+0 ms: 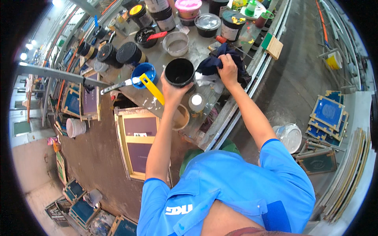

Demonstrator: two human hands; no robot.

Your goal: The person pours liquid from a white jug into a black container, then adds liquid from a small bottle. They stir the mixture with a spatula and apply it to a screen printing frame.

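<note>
A black plastic tub (179, 70) with an open top is held over the table corner by my left hand (172, 92), its fingers wrapped round the side and base. My right hand (229, 71) grips a bunched dark navy cloth (232, 53) to the right of the tub. Left of the tub are a blue tub (138, 72) and a yellow-handled tool (152, 89). A clear container with a white top (196, 101) stands just below the tub. Near my left forearm is a tan container (182, 118), partly hidden.
Paint tubs crowd the table (157, 59), among them a clear bowl (176, 43) and a red-handled spatula (156, 35). A metal rail (236, 118) runs along the table's right edge. Framed screens (138, 137) lean below; a white bucket (289, 137) stands on the right.
</note>
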